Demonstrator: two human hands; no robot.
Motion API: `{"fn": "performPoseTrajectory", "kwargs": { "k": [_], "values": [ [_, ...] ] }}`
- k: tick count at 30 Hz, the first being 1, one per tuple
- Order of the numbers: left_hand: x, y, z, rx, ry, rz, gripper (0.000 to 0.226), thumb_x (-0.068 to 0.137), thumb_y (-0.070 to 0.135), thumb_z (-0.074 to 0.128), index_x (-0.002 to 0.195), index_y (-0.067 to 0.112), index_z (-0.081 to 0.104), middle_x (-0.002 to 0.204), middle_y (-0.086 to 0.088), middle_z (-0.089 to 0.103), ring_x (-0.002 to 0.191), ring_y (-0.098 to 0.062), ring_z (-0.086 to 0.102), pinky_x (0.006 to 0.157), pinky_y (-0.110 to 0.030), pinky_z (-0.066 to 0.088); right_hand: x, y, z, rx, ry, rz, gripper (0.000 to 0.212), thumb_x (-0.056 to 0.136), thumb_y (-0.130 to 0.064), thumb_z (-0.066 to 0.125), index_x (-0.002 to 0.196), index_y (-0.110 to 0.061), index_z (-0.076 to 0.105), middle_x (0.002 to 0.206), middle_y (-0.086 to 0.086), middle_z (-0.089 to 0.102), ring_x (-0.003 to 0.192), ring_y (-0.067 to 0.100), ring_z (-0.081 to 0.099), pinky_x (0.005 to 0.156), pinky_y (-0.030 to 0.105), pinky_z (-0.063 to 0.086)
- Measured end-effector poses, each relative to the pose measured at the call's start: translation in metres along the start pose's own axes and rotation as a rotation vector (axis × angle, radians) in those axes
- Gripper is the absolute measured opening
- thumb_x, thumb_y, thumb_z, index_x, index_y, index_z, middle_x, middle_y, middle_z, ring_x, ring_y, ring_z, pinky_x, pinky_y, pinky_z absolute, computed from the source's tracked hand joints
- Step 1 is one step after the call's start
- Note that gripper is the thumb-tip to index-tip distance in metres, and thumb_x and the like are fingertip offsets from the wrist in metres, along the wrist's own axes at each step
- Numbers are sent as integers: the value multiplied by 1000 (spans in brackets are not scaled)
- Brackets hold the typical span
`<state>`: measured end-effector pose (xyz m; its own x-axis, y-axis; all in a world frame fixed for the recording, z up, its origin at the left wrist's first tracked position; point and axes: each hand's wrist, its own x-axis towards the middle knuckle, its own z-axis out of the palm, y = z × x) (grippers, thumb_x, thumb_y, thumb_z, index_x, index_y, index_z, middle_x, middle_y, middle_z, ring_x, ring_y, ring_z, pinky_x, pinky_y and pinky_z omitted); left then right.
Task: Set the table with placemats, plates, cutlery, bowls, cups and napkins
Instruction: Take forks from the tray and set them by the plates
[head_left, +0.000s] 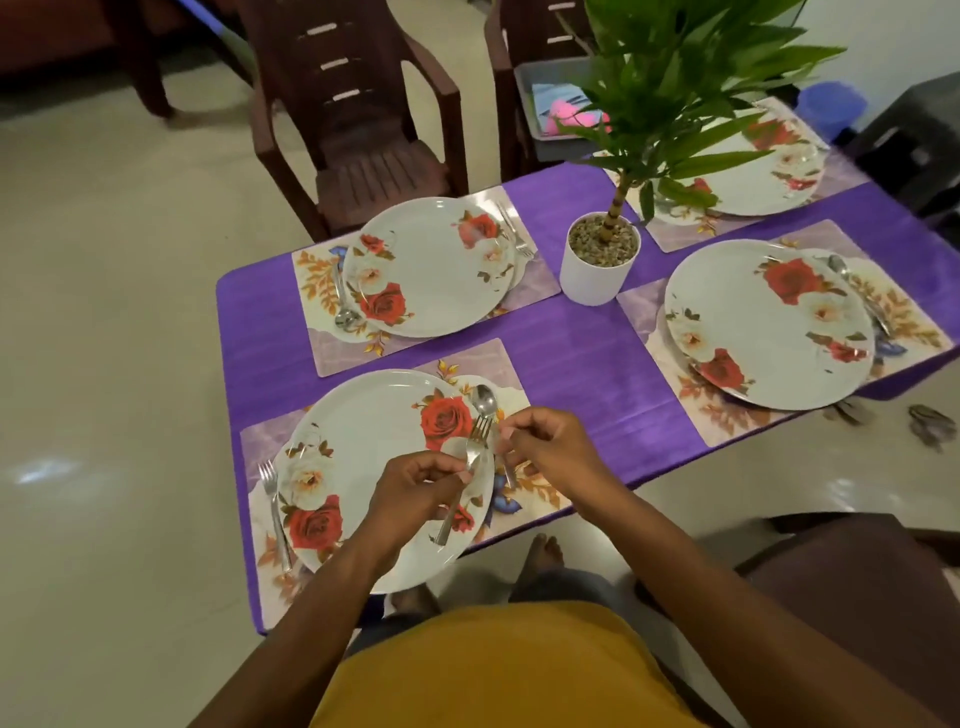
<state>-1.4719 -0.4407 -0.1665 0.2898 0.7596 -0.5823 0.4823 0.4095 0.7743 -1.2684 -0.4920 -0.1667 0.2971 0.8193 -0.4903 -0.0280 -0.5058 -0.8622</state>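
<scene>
Table setting, roughly halfway by the look of it. Purple-covered surface (587, 364) carried four floral placemats, each with a rose-pattern plate on top, so mats and plates looked done. No bowls, cups or napkins spotted anywhere on it yet.

Potted plant (600, 260) parked dead centre, probably as a centrepiece, leaves hiding part of the far right plate (753, 171). Grey tray (545, 98) sat on a chair beyond the far edge with pink and blue stuff in it, maybe the napkins, couldn't tell for sure.

Nearest plate (374, 467) sat on its placemat (524, 499) right at the near edge. One fork (275, 514) already laid on the mat just left of that plate. Far left plate (431, 265) had a spoon on its left and a fork on its right; right-hand plate (769, 322) showed a spoon along its right side.

Left hand (415, 493) pinched a second fork (462, 483) mid-handle, tines pointing away, held above the plate's right rim. Right hand (550, 447) gripped the handle of a spoon (485, 402), bowl resting on the mat just right of the plate. Seemed like sorting out the cutlery for the right side, both pieces lined up parallel to the plate edge. Could easily clink the fork against the plate setting it down.
</scene>
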Motion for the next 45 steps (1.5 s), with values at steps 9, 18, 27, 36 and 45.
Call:
{"fn": "performPoseTrajectory", "kwargs": {
  "k": [9, 18, 27, 36, 45],
  "values": [
    [9, 2, 12, -85, 62, -16, 6, 93, 12, 76, 91, 17, 80, 85, 1, 78, 83, -24, 74, 75, -38, 65, 8, -2, -20, -108, 34, -5, 11, 98, -13, 65, 97, -18, 75, 88, 0, 79, 76, 15, 73, 68, 29, 57],
    [18, 11, 25, -164, -56, -2, 6, 95, 6, 72, 97, 8, 77, 77, -4, 77, 62, -14, 74, 57, -29, 59, -8, 8, -37, -214, 152, -51, 11, 97, -16, 69, 92, -25, 73, 92, -4, 77, 82, 11, 73, 65, 20, 54],
    [41, 21, 44, -124, -84, 6, 8, 95, 9, 73, 101, 11, 77, 91, -9, 78, 83, -26, 78, 77, -41, 66, 6, 15, -73, -296, 206, -56, 10, 97, -23, 70, 96, -33, 70, 98, -12, 73, 90, 11, 72, 82, 32, 61],
    [78, 58, 122, -199, -32, -45, 11, 93, 0, 70, 95, 9, 76, 72, -3, 71, 65, -16, 63, 63, -33, 56, 49, 14, -157, -370, 170, -147, 7, 95, -18, 71, 100, -23, 74, 99, -11, 73, 95, 4, 68, 88, 26, 56],
    [121, 109, 242, -246, 49, -147, 9, 89, -5, 72, 96, 1, 73, 74, -11, 72, 60, -19, 65, 57, -33, 60, 107, 8, -308, -637, 146, -143, 34, 95, -28, 72, 128, -23, 67, 129, -6, 67, 114, 16, 63, 103, 29, 48]
  ]
}}
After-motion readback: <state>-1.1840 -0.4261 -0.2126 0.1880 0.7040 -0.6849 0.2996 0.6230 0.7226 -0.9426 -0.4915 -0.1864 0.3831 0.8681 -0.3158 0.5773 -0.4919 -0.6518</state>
